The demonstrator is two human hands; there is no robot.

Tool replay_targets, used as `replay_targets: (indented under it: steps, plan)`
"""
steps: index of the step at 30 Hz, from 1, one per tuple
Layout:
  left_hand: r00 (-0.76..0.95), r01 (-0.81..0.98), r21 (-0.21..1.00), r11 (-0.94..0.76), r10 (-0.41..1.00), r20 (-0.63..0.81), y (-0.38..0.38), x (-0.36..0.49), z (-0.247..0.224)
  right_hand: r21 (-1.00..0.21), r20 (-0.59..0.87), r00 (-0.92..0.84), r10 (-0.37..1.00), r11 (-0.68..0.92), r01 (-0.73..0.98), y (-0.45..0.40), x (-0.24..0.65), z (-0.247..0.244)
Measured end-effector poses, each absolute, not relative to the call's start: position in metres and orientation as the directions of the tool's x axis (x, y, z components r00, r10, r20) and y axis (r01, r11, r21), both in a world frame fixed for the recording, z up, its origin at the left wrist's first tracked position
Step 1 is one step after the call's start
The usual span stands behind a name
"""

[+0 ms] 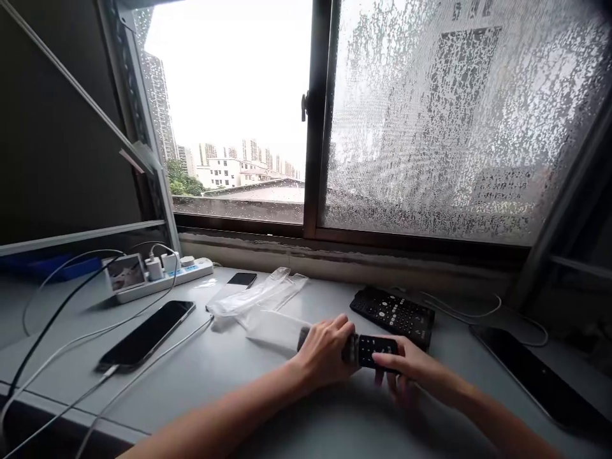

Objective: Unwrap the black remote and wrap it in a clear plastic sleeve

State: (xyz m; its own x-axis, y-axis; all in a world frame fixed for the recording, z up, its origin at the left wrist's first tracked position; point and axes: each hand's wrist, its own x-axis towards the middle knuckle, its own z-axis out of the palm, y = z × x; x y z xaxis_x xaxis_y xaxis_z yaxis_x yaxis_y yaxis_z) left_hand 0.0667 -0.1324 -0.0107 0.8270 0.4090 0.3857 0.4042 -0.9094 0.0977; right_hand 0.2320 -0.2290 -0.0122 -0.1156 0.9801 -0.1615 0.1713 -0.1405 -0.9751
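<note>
A black remote control (367,352) with small light buttons lies across between my two hands, just above the grey table. My right hand (406,363) grips its right end, the thumb on its buttons and the other fingers beneath. My left hand (327,350) is closed round a dark, partly grey object at the remote's left end; the fingers hide most of it, so I cannot make it out. A white translucent sleeve (277,329) lies beside my left hand. Behind my right hand are black remotes (394,312), set close together.
Clear plastic bags (262,294) lie at the middle back. On the left are a phone (148,335) with a cable, a white power strip (165,280) and loose cables. A dark tablet-like device (540,373) is at the right. A window stands behind the table.
</note>
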Motion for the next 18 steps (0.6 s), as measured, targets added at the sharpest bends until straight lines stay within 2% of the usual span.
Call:
replay_targets:
  steps: [3, 6, 10, 15, 18]
  plan:
    - [0.854, 0.35, 0.053, -0.935, 0.342, 0.393, -0.137, 0.068, -0.012, -0.965, -0.224, -0.18, 0.958, -0.192, 0.177, -0.232, 0.223, -0.014]
    - [0.86, 0.325, 0.019, -0.946, 0.304, 0.409, -0.138, 0.068, -0.011, -0.971, -0.208, -0.189, 0.96, -0.179, 0.157, -0.232, 0.221, -0.015]
    - [0.822, 0.34, 0.032, -0.94, 0.314, 0.475, -0.131, 0.067, -0.008, -0.99, -0.113, -0.043, 0.993, -0.109, 0.095, -0.228, 0.229, -0.013]
    - [0.759, 0.432, 0.057, -0.9, 0.397, 0.516, -0.108, 0.063, -0.009, -0.983, -0.11, 0.282, 0.953, -0.061, -0.174, -0.225, 0.249, -0.008]
    - [0.738, 0.453, 0.055, -0.89, 0.409, 0.537, -0.094, 0.059, -0.01, -0.935, -0.146, 0.297, 0.944, -0.033, -0.354, -0.224, 0.259, -0.006]
